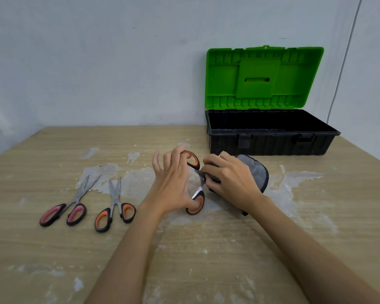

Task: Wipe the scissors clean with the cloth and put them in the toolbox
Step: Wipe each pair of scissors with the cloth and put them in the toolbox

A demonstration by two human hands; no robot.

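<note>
Wiping is under way: the left hand (176, 183) grips the orange-handled scissors (195, 183) spread open at tabletop centre, while the right hand (228, 178) pinches the grey cloth (258, 172) against a blade. Next, I judge, comes carrying them to the open toolbox (272, 139) at 1 o'clock; two more pairs wait at 9 o'clock.

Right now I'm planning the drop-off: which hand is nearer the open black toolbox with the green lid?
Right. The right hand sits just in front of the toolbox; the left hand is farther left, gripping scissors.

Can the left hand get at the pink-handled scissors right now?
Probably not yet: the left hand grips the orange-handled scissors. The pink-handled scissors lie unobstructed on the table to its left.
</note>
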